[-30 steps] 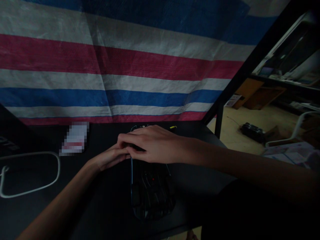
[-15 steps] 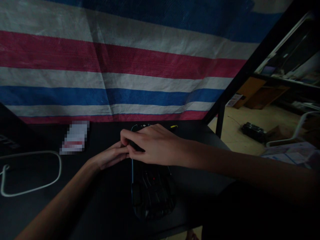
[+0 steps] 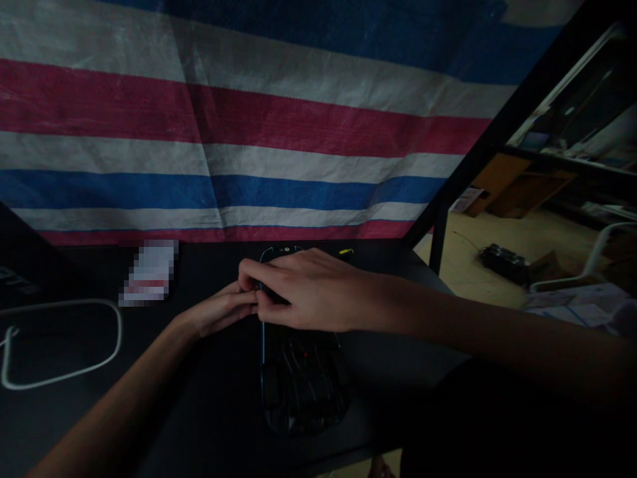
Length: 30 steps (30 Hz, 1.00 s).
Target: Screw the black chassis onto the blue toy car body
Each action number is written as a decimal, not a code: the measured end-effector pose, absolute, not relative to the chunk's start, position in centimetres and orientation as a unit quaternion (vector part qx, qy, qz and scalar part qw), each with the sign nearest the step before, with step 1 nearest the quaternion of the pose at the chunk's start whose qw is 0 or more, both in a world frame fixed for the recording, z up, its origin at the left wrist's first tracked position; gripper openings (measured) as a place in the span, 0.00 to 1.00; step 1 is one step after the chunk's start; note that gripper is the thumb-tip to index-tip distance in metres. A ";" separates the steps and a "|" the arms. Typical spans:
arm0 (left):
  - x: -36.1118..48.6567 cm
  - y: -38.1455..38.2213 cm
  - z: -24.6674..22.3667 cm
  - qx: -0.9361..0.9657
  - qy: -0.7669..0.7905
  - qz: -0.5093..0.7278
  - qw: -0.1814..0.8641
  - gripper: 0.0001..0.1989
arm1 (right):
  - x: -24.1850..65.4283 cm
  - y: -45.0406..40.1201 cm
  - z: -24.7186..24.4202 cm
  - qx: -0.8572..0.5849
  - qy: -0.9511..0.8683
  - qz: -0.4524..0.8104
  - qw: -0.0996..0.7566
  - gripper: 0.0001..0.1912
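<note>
A dim scene seen from above: two bare hands meet over a dark, oval, flat device with a thin blue-lit edge (image 3: 301,378), which lies lengthwise on a black worktop (image 3: 209,411). The device's far end sits under the hands and its near end reaches toward the viewer; a tiny red light glows on its top, just nearer than the hands. The right hand (image 3: 303,292) comes in from the right and lies palm down across the far part of the device, covering it. Its fingers (image 3: 251,269) are curled at the device's left edge, where thumb and forefinger look pinched on something small and dark; what that is cannot be told in the low light. The left hand (image 3: 219,312) reaches in from the lower left and rests on the worktop just left of the device. Its fingers are held straight and together, their tips touching the right hand's fingertips at the device's left edge; whether they hold anything cannot be told. Beyond the device, a small yellow item (image 3: 345,252) shows at its far right corner. Well to the left of the device lies a small white and red card, blurred out (image 3: 149,272), and farther left a loop of white cord (image 3: 119,332). Behind the device hangs a woven plastic sheet in red, white and blue stripes (image 3: 239,133).
</note>
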<state>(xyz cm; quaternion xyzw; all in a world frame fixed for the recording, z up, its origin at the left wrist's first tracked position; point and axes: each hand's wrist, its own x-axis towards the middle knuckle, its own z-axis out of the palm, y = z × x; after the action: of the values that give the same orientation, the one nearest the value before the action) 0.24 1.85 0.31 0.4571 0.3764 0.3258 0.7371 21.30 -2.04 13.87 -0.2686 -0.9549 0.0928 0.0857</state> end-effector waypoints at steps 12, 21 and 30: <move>0.4 1.8 0.4 0.451 0.372 0.329 0.742 0.14 | 21.2 -2.3 13.9 -0.271 -0.954 0.077 0.098 0.07; 0.3 2.0 0.1 0.451 0.374 0.336 0.737 0.16 | 21.2 -1.9 13.5 -0.314 -0.947 0.017 0.062 0.13; 0.0 2.2 -0.7 0.457 0.379 0.327 0.735 0.12 | 20.6 -2.2 13.6 -0.307 -0.950 0.007 0.052 0.14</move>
<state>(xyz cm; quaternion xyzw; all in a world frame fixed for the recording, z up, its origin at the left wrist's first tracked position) -0.01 2.19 -0.67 0.4568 0.3793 0.3268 0.7353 20.64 -2.22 13.60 -0.3066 -0.9504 0.0073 0.0517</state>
